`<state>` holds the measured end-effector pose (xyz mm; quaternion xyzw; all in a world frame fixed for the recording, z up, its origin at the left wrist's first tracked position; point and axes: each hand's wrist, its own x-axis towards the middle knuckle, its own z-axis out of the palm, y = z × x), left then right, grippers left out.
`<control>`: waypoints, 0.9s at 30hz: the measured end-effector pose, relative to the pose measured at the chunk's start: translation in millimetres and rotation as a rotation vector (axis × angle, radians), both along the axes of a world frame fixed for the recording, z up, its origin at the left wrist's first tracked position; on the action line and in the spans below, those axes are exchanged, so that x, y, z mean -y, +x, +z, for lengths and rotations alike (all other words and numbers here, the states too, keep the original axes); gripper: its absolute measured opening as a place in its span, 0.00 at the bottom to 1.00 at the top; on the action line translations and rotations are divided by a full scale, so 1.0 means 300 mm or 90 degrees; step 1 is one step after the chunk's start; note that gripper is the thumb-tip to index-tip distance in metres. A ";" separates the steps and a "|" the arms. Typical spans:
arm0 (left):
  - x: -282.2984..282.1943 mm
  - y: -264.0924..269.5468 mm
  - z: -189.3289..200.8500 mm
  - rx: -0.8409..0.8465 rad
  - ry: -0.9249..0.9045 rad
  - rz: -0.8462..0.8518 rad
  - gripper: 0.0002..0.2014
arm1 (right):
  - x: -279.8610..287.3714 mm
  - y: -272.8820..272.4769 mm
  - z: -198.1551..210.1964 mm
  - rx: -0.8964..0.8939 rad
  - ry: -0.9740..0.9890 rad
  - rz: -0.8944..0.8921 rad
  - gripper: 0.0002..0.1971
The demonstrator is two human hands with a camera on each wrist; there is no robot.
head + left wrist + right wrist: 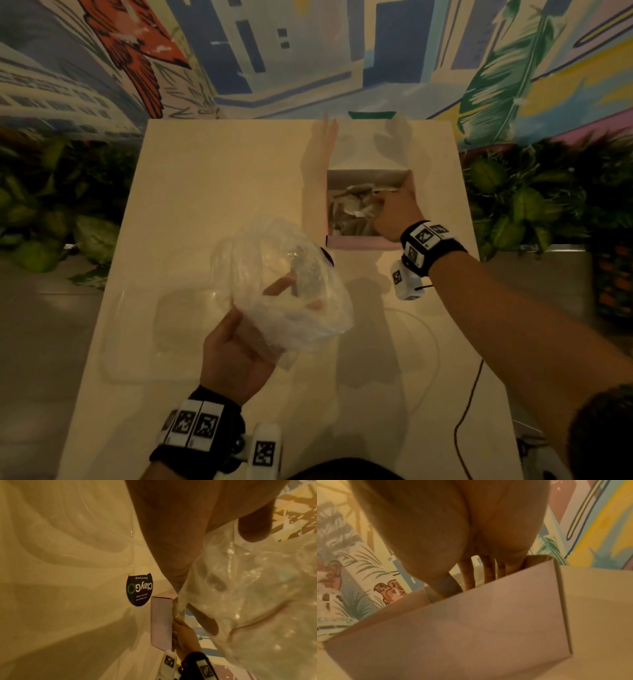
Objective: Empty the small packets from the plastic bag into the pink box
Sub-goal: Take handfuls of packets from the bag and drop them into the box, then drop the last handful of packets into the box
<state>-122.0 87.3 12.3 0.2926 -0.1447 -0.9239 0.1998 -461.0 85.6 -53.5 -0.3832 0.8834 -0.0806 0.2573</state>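
My left hand (236, 346) holds the crumpled clear plastic bag (291, 291) above the near middle of the pale cream table (205, 192). The thumb and fingers are curled round the bag's gathered film, and some of the fingers (279, 286) show through it from inside. The bag's mouth faces up and away from me, and I cannot make out any packet inside it; the left wrist view shows only wrinkled, shiny plastic.

My right hand (397, 214) reaches over the near right corner of the open pink cardboard box (359, 244), with the fingers dipped down inside it. From the right wrist view they point down past the box's near wall and look fairly straight, but their tips are hidden behind the rim, so I cannot tell whether they have hold of anything. The small pale packets (352, 209) lie heaped in the box, filling most of its floor.

The box stands on the far right part of the table, its lid flap (366, 147) folded back toward the far edge. A round black sticker (139, 590) lies on the tabletop just beside the box's near left corner, peeking out behind the bag. The left half of the table is open surface. A thin dark cable (469, 404) runs off the table's near right edge.
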 end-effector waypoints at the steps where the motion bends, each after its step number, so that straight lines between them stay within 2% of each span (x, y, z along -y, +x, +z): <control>1: 0.008 0.006 0.016 -0.026 -0.057 -0.015 0.31 | -0.014 0.007 0.018 0.018 -0.059 -0.035 0.19; 2: 0.006 0.014 0.020 -0.072 -0.102 -0.038 0.27 | -0.029 0.021 0.046 0.044 -0.124 -0.065 0.18; 4: 0.024 0.021 0.035 -0.150 -0.163 -0.073 0.25 | -0.070 0.094 0.154 0.138 -0.235 -0.107 0.16; 6: 0.043 0.020 0.039 -0.203 -0.178 -0.091 0.28 | -0.124 0.216 0.281 0.360 -0.320 -0.109 0.19; 7: 0.050 0.019 0.042 -0.178 -0.185 -0.093 0.31 | -0.157 0.278 0.335 0.491 -0.339 -0.091 0.23; 8: 0.052 0.023 0.040 -0.104 -0.201 -0.085 0.34 | -0.194 0.330 0.364 0.596 -0.327 -0.058 0.29; 9: 0.050 0.023 0.035 0.014 -0.248 -0.066 0.35 | -0.232 0.381 0.394 0.668 -0.303 -0.014 0.37; 10: 0.046 0.018 0.032 0.142 -0.332 -0.045 0.32 | -0.265 0.424 0.406 0.701 -0.280 0.025 0.45; 11: 0.043 0.010 0.035 0.251 -0.428 -0.024 0.24 | -0.293 0.468 0.410 0.706 -0.267 0.051 0.50; 12: 0.036 0.002 0.047 0.326 -0.500 -0.018 0.18 | -0.311 0.501 0.403 0.687 -0.271 0.052 0.51; 14: 0.025 -0.010 0.065 0.409 -0.567 -0.020 0.19 | -0.332 0.559 0.385 0.658 -0.300 -0.014 0.47; 16: 0.008 -0.005 0.079 0.442 -0.633 -0.062 0.23 | -0.347 0.596 0.365 0.641 -0.312 -0.055 0.46; 17: 0.000 0.002 0.086 0.439 -0.641 -0.088 0.27 | -0.352 0.604 0.357 0.629 -0.319 -0.051 0.44; 19: -0.011 0.020 0.110 0.361 -0.550 -0.100 0.34 | -0.360 0.613 0.337 0.568 -0.363 -0.067 0.34; 20: -0.010 0.034 0.120 0.299 -0.497 -0.086 0.35 | -0.362 0.617 0.329 0.528 -0.396 -0.115 0.29; 22: -0.008 0.071 0.144 0.154 -0.459 -0.074 0.28 | -0.360 0.625 0.330 0.510 -0.466 -0.274 0.20; 23: -0.007 0.088 0.157 0.112 -0.500 -0.104 0.24 | -0.359 0.633 0.333 0.546 -0.499 -0.341 0.18; 24: -0.011 0.099 0.167 0.115 -0.610 -0.152 0.21 | -0.355 0.643 0.346 0.595 -0.522 -0.394 0.16; 26: -0.035 0.098 0.179 0.193 -0.933 -0.235 0.17 | -0.345 0.667 0.371 0.698 -0.511 -0.439 0.11; 27: -0.049 0.085 0.183 0.230 -1.063 -0.228 0.17 | -0.345 0.680 0.381 0.751 -0.496 -0.446 0.11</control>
